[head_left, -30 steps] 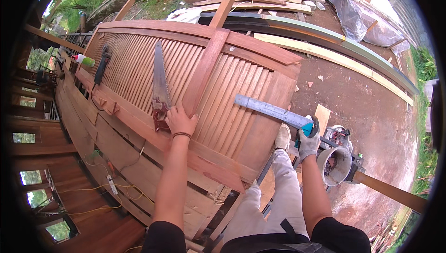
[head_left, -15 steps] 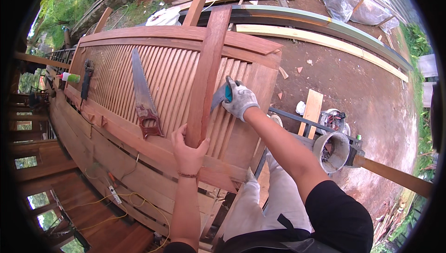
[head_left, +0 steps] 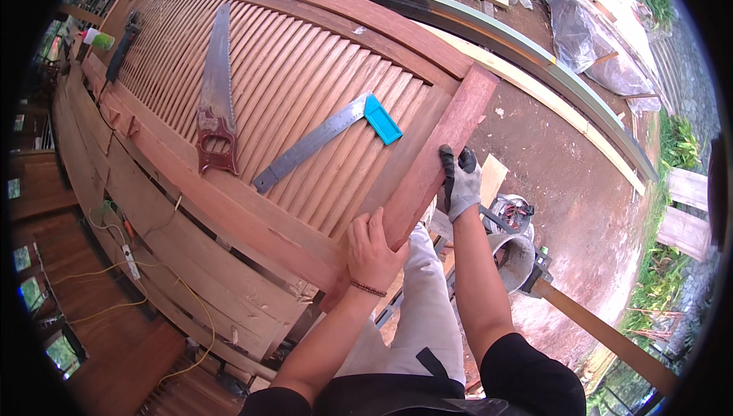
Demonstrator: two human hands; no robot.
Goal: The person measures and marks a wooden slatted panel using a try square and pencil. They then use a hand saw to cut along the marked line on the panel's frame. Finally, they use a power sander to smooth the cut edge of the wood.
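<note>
A reddish-brown wooden board (head_left: pixel 439 156) lies aslant over the right end of a louvered wooden panel (head_left: pixel 164 175). Bare, my left hand (head_left: pixel 374 252) grips the board's near part, with fingers over its top. My right hand (head_left: pixel 462 185), in a grey and black work glove, holds the board's right edge farther up. On the slats left of the board rests a try square (head_left: pixel 317 141) with a steel blade and a turquoise handle, untouched by either hand. A handsaw (head_left: pixel 218 87) with a brown wooden grip lies farther left on the slats.
A dark tool (head_left: pixel 122 53) and a green-white bottle (head_left: pixel 98 39) are at the panel's far left. Planks and a yellow cord (head_left: pixel 191 301) run along the near left side. Buckets (head_left: pixel 513 259) stand to the right. Long beams (head_left: pixel 519 49) and stacked timber lie beyond.
The board has moved right, from across the slats to the panel's right end. My right hand has let go of the try square, now lying on the slats, and grips the board.
</note>
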